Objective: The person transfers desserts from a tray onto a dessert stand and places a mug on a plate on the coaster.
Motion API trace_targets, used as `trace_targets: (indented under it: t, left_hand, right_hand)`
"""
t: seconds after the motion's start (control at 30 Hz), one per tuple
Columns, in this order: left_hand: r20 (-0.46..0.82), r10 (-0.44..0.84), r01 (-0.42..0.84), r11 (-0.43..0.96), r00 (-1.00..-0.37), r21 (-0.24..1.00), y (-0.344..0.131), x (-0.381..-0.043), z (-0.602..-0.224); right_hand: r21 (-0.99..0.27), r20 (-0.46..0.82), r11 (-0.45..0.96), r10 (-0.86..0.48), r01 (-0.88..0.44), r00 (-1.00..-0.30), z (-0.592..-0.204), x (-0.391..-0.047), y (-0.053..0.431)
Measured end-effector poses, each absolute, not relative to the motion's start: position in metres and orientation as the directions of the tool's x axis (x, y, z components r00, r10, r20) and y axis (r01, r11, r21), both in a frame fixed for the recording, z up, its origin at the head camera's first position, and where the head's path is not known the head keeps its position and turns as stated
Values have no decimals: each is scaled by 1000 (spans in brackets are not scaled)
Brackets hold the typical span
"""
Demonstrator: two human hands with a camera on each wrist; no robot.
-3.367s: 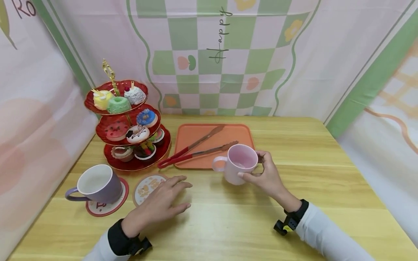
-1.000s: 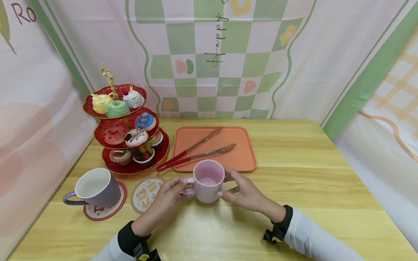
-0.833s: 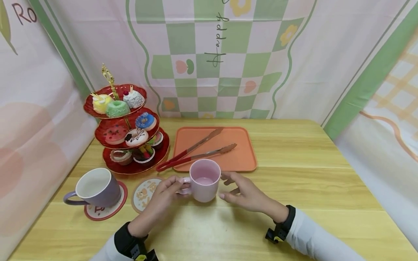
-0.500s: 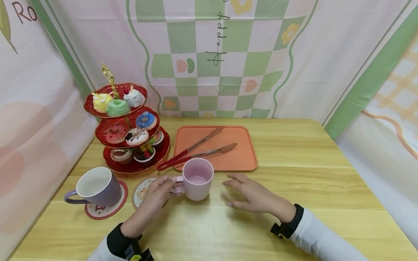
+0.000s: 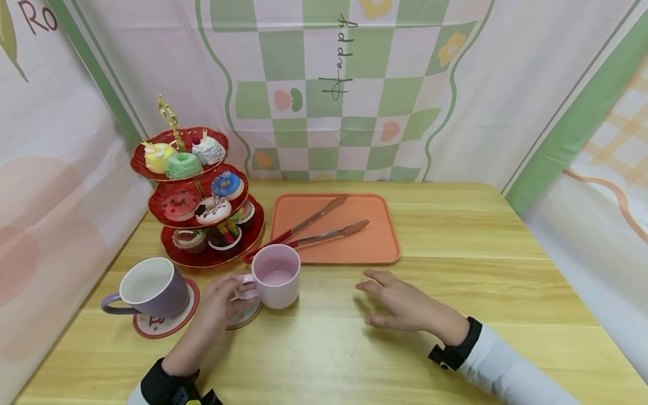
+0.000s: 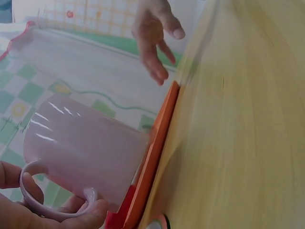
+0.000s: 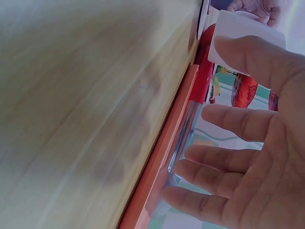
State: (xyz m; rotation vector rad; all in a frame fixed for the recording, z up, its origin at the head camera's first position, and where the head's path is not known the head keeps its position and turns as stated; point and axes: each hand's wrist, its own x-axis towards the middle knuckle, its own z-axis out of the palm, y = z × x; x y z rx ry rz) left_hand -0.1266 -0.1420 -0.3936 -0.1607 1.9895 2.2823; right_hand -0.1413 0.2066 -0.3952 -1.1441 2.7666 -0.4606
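My left hand (image 5: 215,306) grips the handle of a pink mug (image 5: 277,281), with fingers curled through and around it in the left wrist view. The mug is upright and held above the table, overlapping a round coaster (image 5: 245,314) in the head view. Most of that coaster is hidden by hand and mug. To the right, my right hand (image 5: 407,304) hovers over the table with its fingers spread and nothing in them. In the right wrist view its fingers (image 7: 238,119) are extended, away from the mug.
A purple mug (image 5: 161,292) stands on a red-rimmed coaster (image 5: 164,326) at left. Behind it rises a three-tier red stand (image 5: 212,259) with several small cakes. Red-handled tongs (image 5: 324,233) lie across an orange tray (image 5: 374,247) at the back of the wooden table (image 5: 455,225).
The pink mug moved left, from the right hand's hold into the left hand's grip on its handle. The right hand released it and drew away right; the left carries it toward the coaster.
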Motion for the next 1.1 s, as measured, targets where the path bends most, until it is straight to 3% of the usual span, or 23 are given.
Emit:
trace_targets:
  t: [0.37,0.63,1.1]
  left_hand:
    - [-16,-8,-14,-225,-1000,974,-173,-120,-401]
    - [-67,-94,-46,-203,-993,978,-190,-116,-404]
    - [-140,-113,-116,-194,-984,974,-202,-115,-410]
  right_hand:
    - [-324,-4,678,-698,-660,-716,-396,-141,208]
    - [-334,-22,683,-695,-650,-719,-398,-141,208]
    - [-345,-47,688,-692,-639,-720,-401,-139,205]
